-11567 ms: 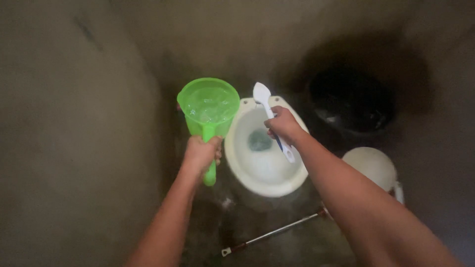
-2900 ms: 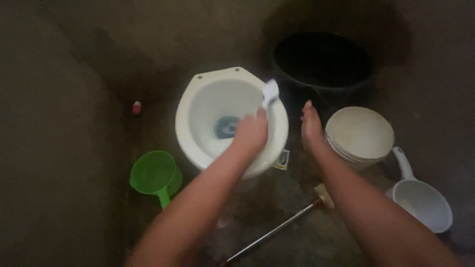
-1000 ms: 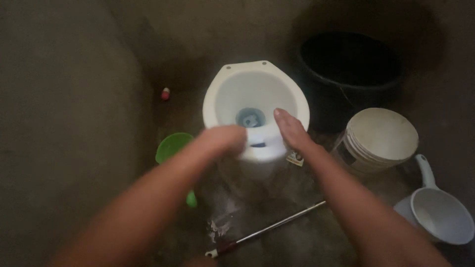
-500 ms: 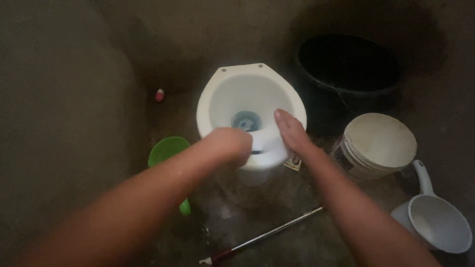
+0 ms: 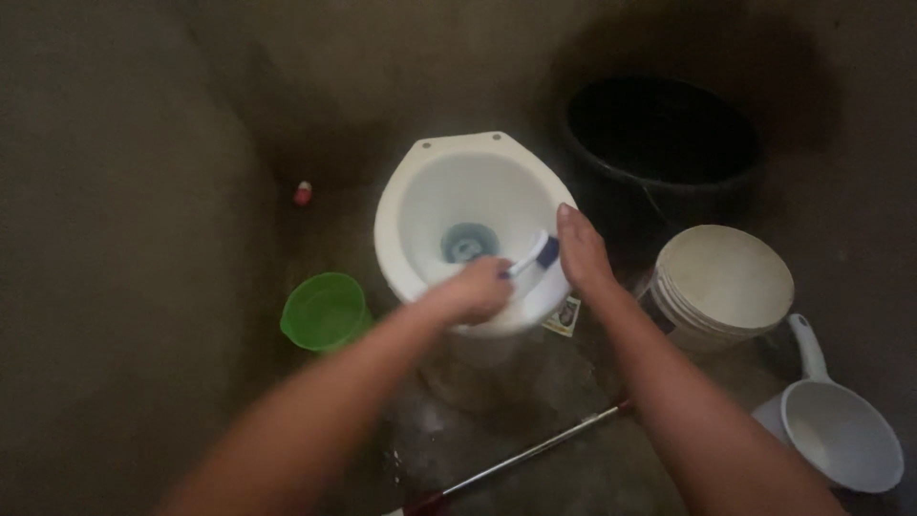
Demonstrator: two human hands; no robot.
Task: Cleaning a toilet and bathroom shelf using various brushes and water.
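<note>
A white toilet bowl with no seat stands on the dark floor, blue water at its bottom. My left hand is closed on a white and blue scrub brush, whose head lies against the inner right front of the bowl. My right hand rests flat, fingers together, on the bowl's right rim beside the brush. It holds nothing.
A green dipper stands left of the bowl. A black bucket is at the back right, a white lidded pail and a white dipper to the right. A long thin rod lies on the floor. A small red-and-white object sits by the left wall.
My left hand has moved right along the front rim and the brush now shows inside the bowl. My right hand has slid slightly right on the rim.
</note>
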